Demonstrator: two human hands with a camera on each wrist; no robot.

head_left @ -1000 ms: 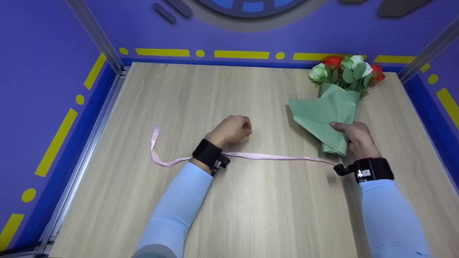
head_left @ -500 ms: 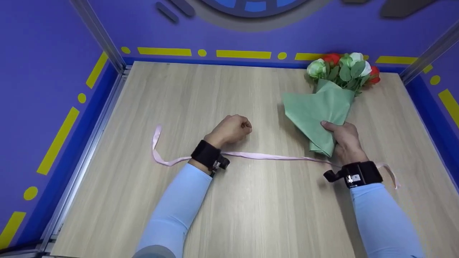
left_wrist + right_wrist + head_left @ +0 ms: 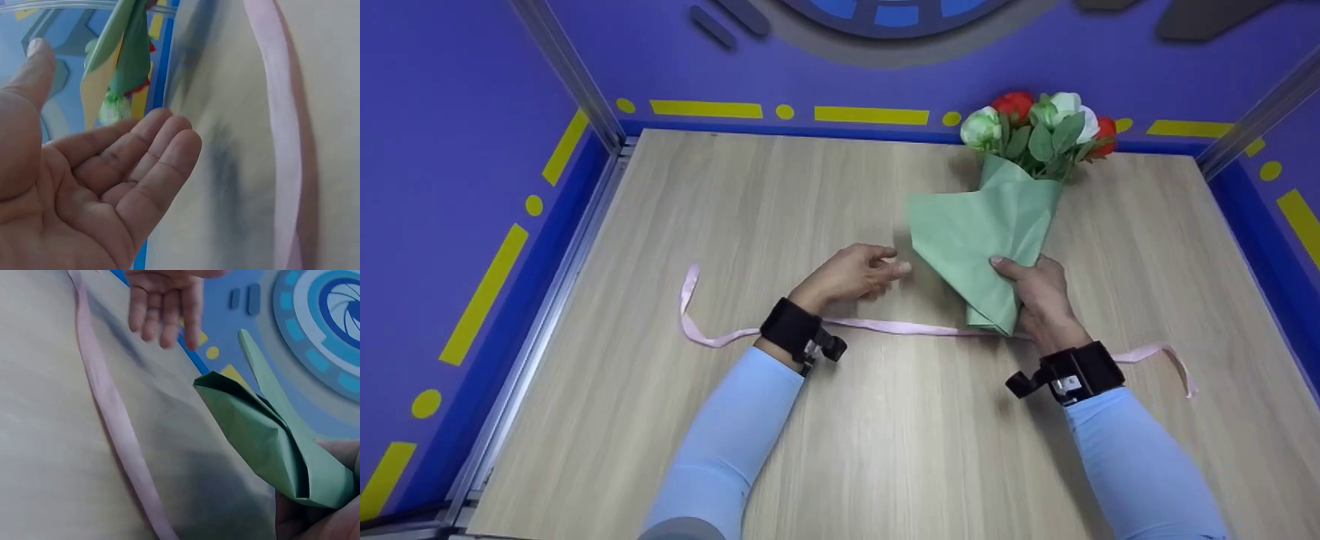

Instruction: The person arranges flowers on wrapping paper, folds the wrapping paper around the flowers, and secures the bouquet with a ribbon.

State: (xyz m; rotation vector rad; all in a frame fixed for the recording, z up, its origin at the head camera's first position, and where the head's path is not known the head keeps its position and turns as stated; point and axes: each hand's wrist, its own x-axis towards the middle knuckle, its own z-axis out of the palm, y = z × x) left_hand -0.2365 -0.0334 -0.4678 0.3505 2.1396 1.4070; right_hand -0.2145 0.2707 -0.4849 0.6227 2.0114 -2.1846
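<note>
My right hand (image 3: 1041,300) grips the lower end of a bouquet (image 3: 986,232), its thumb over the green wrapping paper (image 3: 259,444). Red, white and pale green flowers (image 3: 1039,127) stick out at the top, toward the back wall. My left hand (image 3: 855,274) is held to the left of the bouquet with nothing in it. In the left wrist view its palm faces up, the fingers (image 3: 169,152) loosely extended and the thumb apart. A pink ribbon (image 3: 915,328) runs across the table below both hands, passing under the left wrist and behind the bouquet's lower end.
The wooden table (image 3: 885,450) is bounded by a blue back wall (image 3: 885,82) with yellow markings and by blue side panels (image 3: 450,150). The ribbon's ends curl at the left and right sides of the table.
My right hand has carried the bouquet leftward, toward the left hand, uncovering the ribbon's right end. The left hand's fingers, curled before, have opened out; its arm has hardly moved.
</note>
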